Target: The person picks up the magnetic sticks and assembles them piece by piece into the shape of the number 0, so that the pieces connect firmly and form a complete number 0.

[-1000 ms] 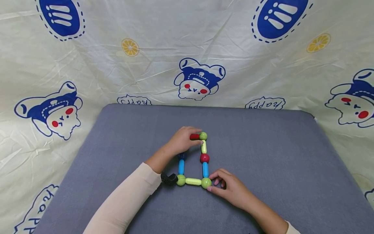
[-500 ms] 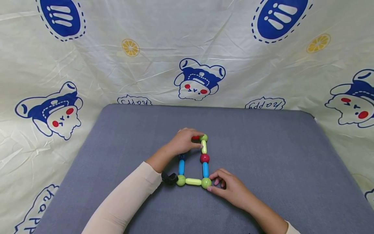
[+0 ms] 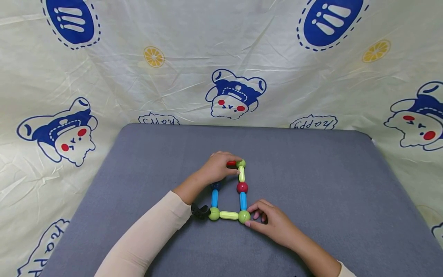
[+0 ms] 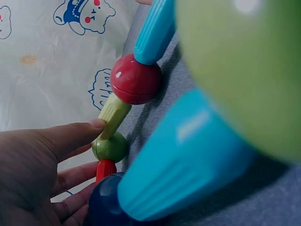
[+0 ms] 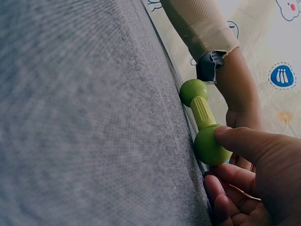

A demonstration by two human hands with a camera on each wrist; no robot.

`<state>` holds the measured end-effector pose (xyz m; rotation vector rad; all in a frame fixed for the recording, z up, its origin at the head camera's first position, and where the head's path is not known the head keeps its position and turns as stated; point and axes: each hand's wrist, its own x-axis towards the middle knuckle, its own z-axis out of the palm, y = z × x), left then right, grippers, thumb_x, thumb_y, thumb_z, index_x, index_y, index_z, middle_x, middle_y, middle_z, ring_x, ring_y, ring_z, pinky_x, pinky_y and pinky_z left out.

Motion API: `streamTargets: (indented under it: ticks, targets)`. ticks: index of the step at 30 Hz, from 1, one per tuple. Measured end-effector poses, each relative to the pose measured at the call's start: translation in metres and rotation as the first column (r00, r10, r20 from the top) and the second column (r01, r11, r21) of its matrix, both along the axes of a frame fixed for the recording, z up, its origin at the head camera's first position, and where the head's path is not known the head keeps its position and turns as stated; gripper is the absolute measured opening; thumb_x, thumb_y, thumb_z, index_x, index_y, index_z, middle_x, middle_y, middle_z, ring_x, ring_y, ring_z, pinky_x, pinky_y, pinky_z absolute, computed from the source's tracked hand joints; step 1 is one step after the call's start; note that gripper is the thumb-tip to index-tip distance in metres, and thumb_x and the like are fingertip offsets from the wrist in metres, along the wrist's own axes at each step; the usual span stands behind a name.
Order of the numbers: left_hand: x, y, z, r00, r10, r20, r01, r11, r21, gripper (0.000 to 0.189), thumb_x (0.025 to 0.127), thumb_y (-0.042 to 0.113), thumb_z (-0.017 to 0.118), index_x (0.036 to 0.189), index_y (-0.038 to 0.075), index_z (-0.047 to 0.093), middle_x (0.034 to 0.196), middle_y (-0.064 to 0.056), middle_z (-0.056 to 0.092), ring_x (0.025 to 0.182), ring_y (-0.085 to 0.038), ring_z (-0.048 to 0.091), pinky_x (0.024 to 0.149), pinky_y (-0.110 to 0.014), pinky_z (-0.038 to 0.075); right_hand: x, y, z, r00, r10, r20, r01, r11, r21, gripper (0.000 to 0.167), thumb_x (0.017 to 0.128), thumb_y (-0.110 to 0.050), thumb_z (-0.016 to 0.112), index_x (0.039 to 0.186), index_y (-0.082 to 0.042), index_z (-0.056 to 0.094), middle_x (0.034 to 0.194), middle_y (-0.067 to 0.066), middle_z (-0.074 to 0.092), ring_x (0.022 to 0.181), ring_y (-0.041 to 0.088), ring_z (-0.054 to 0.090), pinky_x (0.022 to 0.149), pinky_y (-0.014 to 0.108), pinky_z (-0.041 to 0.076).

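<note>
A closed frame of magnetic rods and balls lies on the grey table (image 3: 311, 165). Reaching over its far left, my left hand (image 3: 219, 166) pinches the far green ball (image 3: 241, 164), its thumb against the yellow-green rod (image 4: 113, 115). A red rod (image 3: 231, 164) is partly under those fingers. The right side continues with a red ball (image 3: 242, 187) and a blue rod (image 3: 243, 201). At the near right corner, my right hand (image 3: 275, 223) holds another green ball (image 5: 211, 145) between thumb and finger. The dark blue ball (image 4: 106, 201) is partly hidden by my left wrist in the head view.
A yellow-green rod (image 3: 229, 215) joins the near right ball to the near left green ball (image 3: 214, 214). A black wrist camera (image 3: 200, 212) sits close beside that left ball. Behind the table hangs a printed cloth (image 3: 187, 88).
The far green ball and red rod have shifted slightly toward me with my left hand, and the fingers now cover more of the rod. My right hand stays in place.
</note>
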<state>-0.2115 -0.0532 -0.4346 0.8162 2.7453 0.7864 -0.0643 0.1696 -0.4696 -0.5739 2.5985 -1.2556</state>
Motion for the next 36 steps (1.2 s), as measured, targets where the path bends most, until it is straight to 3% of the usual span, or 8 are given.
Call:
streamTargets:
  ticks: [9,13,17,21,26,28,36]
  targets:
    - [0.002,0.0,0.001,1.0,0.003,-0.017,-0.003,1.0,-0.011,0.047,0.094,0.031,0.074,0.137,0.018,0.064,0.138,-0.004,0.064,0.133,-0.026,0.054,0.114,-0.05,0.039,0.0,0.001,0.0,1.0,0.007,0.001,-0.007,1.0,-0.002,0.025,0.09,-0.039,0.076,0.107,-0.024,0.068,0.095,-0.005,0.059,0.081,0.005,0.053,0.071,0.022,0.047]
    - [0.003,-0.004,0.003,0.999,0.01,-0.04,-0.008,0.998,0.056,0.044,0.094,0.025,0.074,0.136,0.014,0.065,0.137,-0.007,0.065,0.132,-0.028,0.055,0.115,-0.046,0.04,-0.001,0.001,0.001,1.0,0.007,-0.004,-0.007,1.0,0.005,0.025,0.09,-0.038,0.077,0.107,-0.023,0.068,0.095,-0.005,0.059,0.082,0.005,0.054,0.072,0.021,0.048]
    - [0.01,-0.013,0.004,0.995,0.078,-0.062,-0.068,0.988,0.142,0.041,0.092,0.021,0.075,0.132,0.013,0.068,0.135,-0.01,0.065,0.13,-0.031,0.055,0.112,-0.047,0.042,-0.001,0.002,0.003,1.0,0.005,0.013,-0.005,1.0,0.015,0.03,0.088,-0.041,0.078,0.108,-0.021,0.067,0.097,-0.004,0.059,0.083,0.004,0.055,0.072,0.021,0.05]
    - [0.019,-0.025,0.004,0.987,0.155,-0.051,-0.142,0.969,0.203,0.039,0.092,0.022,0.076,0.129,0.013,0.07,0.13,-0.01,0.065,0.122,-0.029,0.057,0.105,-0.048,0.048,-0.002,0.002,0.006,0.999,-0.017,0.048,0.017,1.0,-0.011,0.034,0.089,-0.04,0.077,0.11,-0.016,0.067,0.099,-0.001,0.061,0.083,0.003,0.057,0.074,0.021,0.052]
    - [0.031,-0.04,0.002,0.985,0.172,-0.006,-0.165,0.953,0.252,0.037,0.091,0.022,0.078,0.126,0.012,0.071,0.118,-0.011,0.066,0.102,-0.027,0.061,0.085,-0.038,0.053,-0.006,0.003,0.01,0.997,-0.052,0.064,0.056,0.997,-0.054,0.034,0.092,-0.039,0.074,0.114,-0.014,0.067,0.102,0.001,0.063,0.084,0.004,0.059,0.074,0.021,0.054]
    - [0.037,-0.045,0.001,0.986,0.168,0.021,-0.168,0.954,0.249,0.036,0.09,0.022,0.078,0.125,0.012,0.072,0.112,-0.01,0.064,0.096,-0.025,0.061,0.077,-0.033,0.052,-0.008,0.003,0.012,0.996,-0.058,0.062,0.062,0.996,-0.058,0.034,0.093,-0.039,0.073,0.116,-0.014,0.066,0.103,0.001,0.064,0.085,0.004,0.059,0.075,0.021,0.054]
    - [0.055,-0.054,-0.005,0.991,0.128,0.041,-0.133,0.977,0.165,0.033,0.09,0.025,0.078,0.12,0.014,0.074,0.099,-0.004,0.061,0.089,-0.016,0.059,0.073,-0.024,0.049,-0.023,0.001,0.016,0.995,-0.101,-0.014,0.1,0.993,-0.068,0.036,0.093,-0.028,0.074,0.123,-0.011,0.064,0.114,0.005,0.064,0.089,0.007,0.06,0.074,0.022,0.053]
